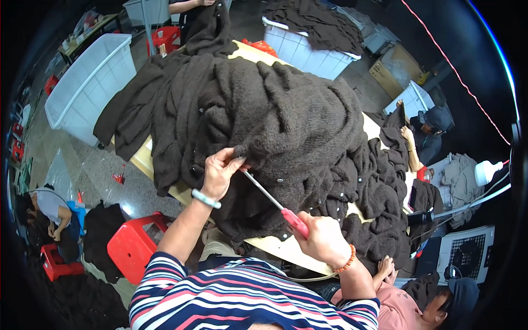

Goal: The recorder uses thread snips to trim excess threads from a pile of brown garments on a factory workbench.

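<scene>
Striped shirt [242,297] nearest | left hand [220,176]: fingertips pinched on dark cloth [297,115], heaped across the table [275,250] | right hand [327,239]: fingers clamped round pink-handled tool [264,190], shaft reaching far-left | keep cloth taut, tip off fingertips!

Your view comes from the left camera on your head, a wide fisheye facing down and forward past your striped shirt [247,297] at the lower edge. It sits close above your left hand [220,173] and right hand [325,239], both near mid-frame, and takes in the table [286,255] and, farther off, a white bin [300,52], with straight lines curving toward the rim.
</scene>
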The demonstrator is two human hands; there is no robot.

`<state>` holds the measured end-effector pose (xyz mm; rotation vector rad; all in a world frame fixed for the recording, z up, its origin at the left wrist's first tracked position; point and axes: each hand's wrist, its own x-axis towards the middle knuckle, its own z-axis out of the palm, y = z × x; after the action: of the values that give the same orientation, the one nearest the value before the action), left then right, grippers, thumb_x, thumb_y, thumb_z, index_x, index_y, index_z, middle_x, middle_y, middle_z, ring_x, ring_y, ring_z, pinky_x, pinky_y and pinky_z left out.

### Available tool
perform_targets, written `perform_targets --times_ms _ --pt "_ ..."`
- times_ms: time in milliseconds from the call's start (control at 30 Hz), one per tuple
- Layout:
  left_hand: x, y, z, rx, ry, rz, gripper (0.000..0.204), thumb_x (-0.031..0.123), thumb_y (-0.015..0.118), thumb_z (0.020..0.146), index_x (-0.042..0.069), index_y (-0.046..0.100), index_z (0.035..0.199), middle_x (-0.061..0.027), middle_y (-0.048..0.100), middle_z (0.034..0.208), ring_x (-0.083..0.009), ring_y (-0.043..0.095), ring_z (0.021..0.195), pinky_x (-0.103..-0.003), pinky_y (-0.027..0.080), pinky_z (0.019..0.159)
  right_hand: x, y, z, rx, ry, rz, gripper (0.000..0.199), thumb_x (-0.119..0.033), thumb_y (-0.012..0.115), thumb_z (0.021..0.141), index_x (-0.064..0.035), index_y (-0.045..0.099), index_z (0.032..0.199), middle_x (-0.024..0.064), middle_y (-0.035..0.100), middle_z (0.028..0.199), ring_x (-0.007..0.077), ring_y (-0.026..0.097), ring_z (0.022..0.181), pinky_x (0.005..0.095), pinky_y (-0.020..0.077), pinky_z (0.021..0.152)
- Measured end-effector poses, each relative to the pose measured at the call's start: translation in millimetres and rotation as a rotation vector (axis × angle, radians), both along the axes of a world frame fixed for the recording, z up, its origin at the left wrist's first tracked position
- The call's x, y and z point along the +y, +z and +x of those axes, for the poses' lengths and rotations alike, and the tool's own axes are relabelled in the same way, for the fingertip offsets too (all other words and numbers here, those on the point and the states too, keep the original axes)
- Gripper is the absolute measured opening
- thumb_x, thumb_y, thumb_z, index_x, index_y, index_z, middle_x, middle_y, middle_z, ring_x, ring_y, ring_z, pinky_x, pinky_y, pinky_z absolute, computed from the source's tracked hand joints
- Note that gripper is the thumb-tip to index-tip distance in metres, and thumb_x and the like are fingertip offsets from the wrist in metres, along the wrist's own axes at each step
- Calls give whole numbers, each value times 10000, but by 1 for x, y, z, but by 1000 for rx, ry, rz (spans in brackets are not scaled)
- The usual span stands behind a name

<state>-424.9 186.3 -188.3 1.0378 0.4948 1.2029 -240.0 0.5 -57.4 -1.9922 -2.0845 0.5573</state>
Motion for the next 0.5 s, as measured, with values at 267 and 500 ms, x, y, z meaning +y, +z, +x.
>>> perform_targets --times_ms 267,500 --pt "-128 44 88 242 -508 902 230 63 700 717 111 700 942 -8 653 894 -249 558 896 -400 416 828 -1 27 59 188 -462 313 319 -162 794 767 -5 605 970 40 599 691 118 574 622 264 495 616" --pt "-150 29 115 156 -716 1038 206 145 690 777 110 686 980 -44 644 965 -287 553 1061 -425 408 914 -21 -53 91 215 -521 203 423 -157 742 734 -40 599 1115 186 660 932 347 650 871 382 510 783"
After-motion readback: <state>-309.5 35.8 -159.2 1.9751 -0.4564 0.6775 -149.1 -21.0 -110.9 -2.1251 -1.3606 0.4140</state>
